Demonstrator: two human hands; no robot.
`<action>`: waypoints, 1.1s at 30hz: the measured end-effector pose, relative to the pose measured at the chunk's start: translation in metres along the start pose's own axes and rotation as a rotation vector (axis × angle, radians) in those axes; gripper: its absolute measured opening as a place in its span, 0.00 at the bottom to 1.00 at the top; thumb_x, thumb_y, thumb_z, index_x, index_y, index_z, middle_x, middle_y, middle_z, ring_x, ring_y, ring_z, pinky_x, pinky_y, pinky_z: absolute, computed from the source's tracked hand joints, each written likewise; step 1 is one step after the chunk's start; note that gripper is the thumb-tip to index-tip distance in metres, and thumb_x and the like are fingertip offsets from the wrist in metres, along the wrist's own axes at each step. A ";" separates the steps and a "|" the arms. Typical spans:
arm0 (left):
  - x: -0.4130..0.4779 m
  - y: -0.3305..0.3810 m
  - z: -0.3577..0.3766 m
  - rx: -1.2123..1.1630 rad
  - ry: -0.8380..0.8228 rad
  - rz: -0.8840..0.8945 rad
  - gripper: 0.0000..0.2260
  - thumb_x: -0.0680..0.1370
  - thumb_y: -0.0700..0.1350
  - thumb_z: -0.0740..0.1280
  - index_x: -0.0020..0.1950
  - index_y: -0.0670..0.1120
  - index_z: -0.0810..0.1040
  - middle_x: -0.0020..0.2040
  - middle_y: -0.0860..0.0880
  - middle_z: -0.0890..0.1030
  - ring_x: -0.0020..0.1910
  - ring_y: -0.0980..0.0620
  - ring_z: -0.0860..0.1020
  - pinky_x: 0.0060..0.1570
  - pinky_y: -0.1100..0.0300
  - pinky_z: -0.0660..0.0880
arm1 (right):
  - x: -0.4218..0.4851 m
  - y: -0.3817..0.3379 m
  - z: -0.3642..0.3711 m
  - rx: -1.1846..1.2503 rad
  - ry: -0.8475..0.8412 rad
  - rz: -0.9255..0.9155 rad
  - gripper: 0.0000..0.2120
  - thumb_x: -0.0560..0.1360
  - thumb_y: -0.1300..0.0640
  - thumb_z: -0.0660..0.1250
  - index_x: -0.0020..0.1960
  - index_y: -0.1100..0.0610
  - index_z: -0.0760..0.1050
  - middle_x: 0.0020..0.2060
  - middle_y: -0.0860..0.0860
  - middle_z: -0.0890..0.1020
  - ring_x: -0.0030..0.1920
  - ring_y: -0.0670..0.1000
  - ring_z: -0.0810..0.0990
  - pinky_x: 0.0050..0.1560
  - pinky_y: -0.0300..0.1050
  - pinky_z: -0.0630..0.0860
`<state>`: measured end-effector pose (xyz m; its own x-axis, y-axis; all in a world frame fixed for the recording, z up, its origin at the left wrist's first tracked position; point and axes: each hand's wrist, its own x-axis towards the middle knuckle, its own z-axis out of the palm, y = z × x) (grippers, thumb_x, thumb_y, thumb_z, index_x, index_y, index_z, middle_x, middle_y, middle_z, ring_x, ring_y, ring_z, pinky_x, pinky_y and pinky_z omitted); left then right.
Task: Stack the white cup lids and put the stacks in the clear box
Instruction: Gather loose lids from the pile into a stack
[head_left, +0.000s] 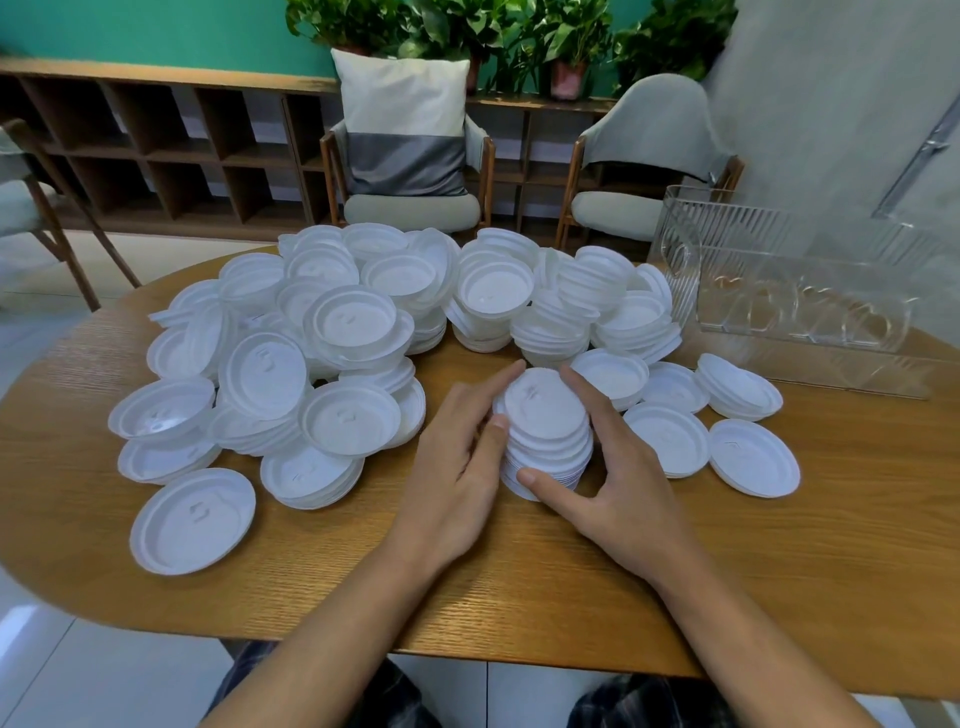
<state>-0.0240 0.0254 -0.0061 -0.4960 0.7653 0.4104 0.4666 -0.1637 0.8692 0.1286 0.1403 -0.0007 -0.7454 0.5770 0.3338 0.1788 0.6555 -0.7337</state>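
"Wooden table (519, 582), green wall (156, 31) and chairs (410, 208) behind it, and lids everywhere. Where are you in all this?"

"Squaring up one stack (545, 436). It stands on the table right in front of me, with both hands wrapped round it. My left hand (452, 467) cups the left side, thumb on the near edge. My right hand (623, 467) curls round the right side, thumb down at the base."

"And the rest?"

"Most lie in a big heap (322, 343) to my left and further back, many already nested in short piles that tip every which way. A few flat lids (753, 457) sit just to the right of my right hand."

"Anything in the clear box (795, 291) yet?"

"I see no lids in it. It stands at the far right of the table, well apart from my hands."

"So what next?"

"I reckon this stack is tall enough to go. I'd squeeze it evenly from both sides so the lids don't fan out, then lift it straight. It has to pass over the loose lids on the right without knocking them before I lay it in the box. They look light and slippery, so a slack grip could let the lower ones drop away. With that heap left, I judge the job barely begun."
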 end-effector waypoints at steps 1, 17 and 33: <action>0.001 -0.001 0.001 0.046 -0.002 -0.009 0.21 0.85 0.45 0.59 0.77 0.54 0.74 0.62 0.52 0.79 0.66 0.52 0.76 0.64 0.67 0.68 | 0.000 0.000 0.000 -0.009 -0.002 -0.005 0.43 0.73 0.43 0.78 0.81 0.40 0.60 0.74 0.29 0.67 0.76 0.33 0.64 0.72 0.31 0.64; -0.003 0.013 0.001 0.162 0.035 -0.041 0.22 0.74 0.52 0.79 0.67 0.56 0.79 0.60 0.61 0.80 0.62 0.60 0.77 0.54 0.73 0.69 | -0.002 0.001 -0.001 0.023 0.001 0.015 0.45 0.69 0.35 0.75 0.81 0.40 0.62 0.72 0.31 0.71 0.74 0.34 0.67 0.71 0.36 0.67; -0.004 0.010 0.002 0.161 -0.011 -0.029 0.28 0.71 0.54 0.82 0.69 0.55 0.78 0.62 0.61 0.79 0.64 0.64 0.75 0.55 0.75 0.69 | -0.002 0.011 0.002 -0.037 0.029 0.017 0.48 0.68 0.45 0.82 0.82 0.47 0.63 0.71 0.36 0.73 0.71 0.29 0.67 0.67 0.23 0.63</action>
<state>-0.0159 0.0221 0.0005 -0.5032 0.7750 0.3823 0.5643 -0.0403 0.8246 0.1307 0.1451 -0.0104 -0.7229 0.6021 0.3390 0.2153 0.6625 -0.7175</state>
